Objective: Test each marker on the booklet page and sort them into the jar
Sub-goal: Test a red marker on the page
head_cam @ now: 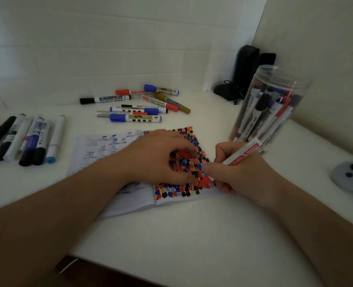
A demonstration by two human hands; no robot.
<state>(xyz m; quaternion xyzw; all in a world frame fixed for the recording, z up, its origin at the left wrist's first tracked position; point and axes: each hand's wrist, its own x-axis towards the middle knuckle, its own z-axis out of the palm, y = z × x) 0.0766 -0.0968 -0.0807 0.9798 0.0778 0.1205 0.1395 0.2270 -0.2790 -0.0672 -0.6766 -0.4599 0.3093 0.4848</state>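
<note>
Markers lie in three places: a loose pile [139,103] at upper centre of the frame, a row [24,139] along the left edge, and a bunch standing in the clear jar [268,108] at right, which is uncapped and stands near the desk's [171,235] right side. My right hand [235,172] has its grip curled round a red-and-white marker [242,153], tip down on the lower right corner of the booklet page [179,162], which is thick with red, blue, black and yellow blots. My left hand [161,156] rests on that page with its grip closed on a red cap [181,154]. The booklet's right edge sits just beside the jar's foot. Bare desk opens below the booklet down to the near edge, and between the booklet and the pile. A grey disc [349,175] lies at far right.
</note>
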